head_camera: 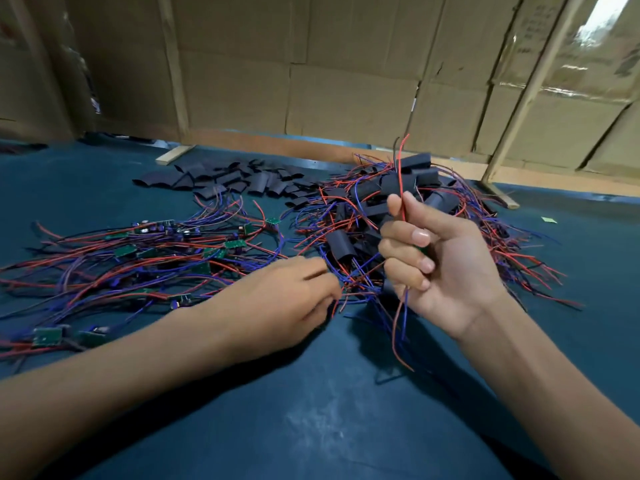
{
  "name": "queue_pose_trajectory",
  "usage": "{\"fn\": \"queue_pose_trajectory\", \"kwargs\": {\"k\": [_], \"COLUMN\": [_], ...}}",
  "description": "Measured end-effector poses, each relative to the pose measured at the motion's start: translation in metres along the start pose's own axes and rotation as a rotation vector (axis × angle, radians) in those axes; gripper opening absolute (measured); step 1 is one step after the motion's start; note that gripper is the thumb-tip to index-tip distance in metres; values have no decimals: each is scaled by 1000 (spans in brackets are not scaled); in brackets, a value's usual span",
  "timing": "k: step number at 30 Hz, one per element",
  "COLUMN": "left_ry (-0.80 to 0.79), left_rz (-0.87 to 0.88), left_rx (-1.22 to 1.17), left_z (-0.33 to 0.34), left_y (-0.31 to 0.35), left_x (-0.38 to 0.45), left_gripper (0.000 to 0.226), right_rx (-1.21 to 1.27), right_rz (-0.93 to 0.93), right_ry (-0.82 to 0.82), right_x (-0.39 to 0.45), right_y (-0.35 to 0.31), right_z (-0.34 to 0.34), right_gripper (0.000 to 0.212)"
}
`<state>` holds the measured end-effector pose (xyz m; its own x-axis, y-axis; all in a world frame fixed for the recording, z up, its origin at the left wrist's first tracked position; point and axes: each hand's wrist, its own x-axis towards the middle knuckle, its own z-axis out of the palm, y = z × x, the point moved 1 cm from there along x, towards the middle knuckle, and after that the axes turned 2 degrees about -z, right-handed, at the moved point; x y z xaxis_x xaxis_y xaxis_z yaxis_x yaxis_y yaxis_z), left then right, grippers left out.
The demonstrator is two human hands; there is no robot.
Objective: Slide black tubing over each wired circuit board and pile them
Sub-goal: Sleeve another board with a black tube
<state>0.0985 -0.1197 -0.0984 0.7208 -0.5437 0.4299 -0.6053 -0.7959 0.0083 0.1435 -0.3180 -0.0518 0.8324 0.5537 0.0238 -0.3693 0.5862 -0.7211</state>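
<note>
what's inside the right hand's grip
The right hand grips a wired board: red and dark wires rise from between thumb and forefinger, red and blue wires hang below the fist. A sliver of green shows between fingers; the rest of the board is covered.

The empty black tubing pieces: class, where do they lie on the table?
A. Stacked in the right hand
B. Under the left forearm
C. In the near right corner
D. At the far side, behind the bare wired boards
D: the empty black tubing pieces lie flat at the far side, beyond the bare wired boards.
</note>
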Motion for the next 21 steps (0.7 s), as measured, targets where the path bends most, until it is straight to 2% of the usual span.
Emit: {"fn": "queue_pose_trajectory", "kwargs": {"k": [2, 5, 10, 15, 18, 21], "left_ry": [2, -103, -251, -336, -393, -345], "left_rz": [62, 93, 87, -28, -125, -152], "left_rx": [161, 55, -80, -267, -316, -378], "left_z": [-3, -13, -17, -26, -26, -25], "left_y": [-2, -15, -33, -40, -40, -39], "left_x": [-1, -11, -17, -15, -10, -12], "left_gripper": [41, 54, 53, 34, 41, 51], "right_rx": [31, 59, 141, 191, 102, 17], "right_rz": [-8, -33, -41, -42, -4, 7], "right_ry": [-3, 16, 93, 125, -11, -322], "right_x": [0, 1, 4, 4, 1, -3], "right_y": [-1, -6, 1, 3, -4, -18], "right_z": [0, -4, -10, -12, -10, -5], "right_gripper": [28, 30, 30, 28, 31, 33]}}
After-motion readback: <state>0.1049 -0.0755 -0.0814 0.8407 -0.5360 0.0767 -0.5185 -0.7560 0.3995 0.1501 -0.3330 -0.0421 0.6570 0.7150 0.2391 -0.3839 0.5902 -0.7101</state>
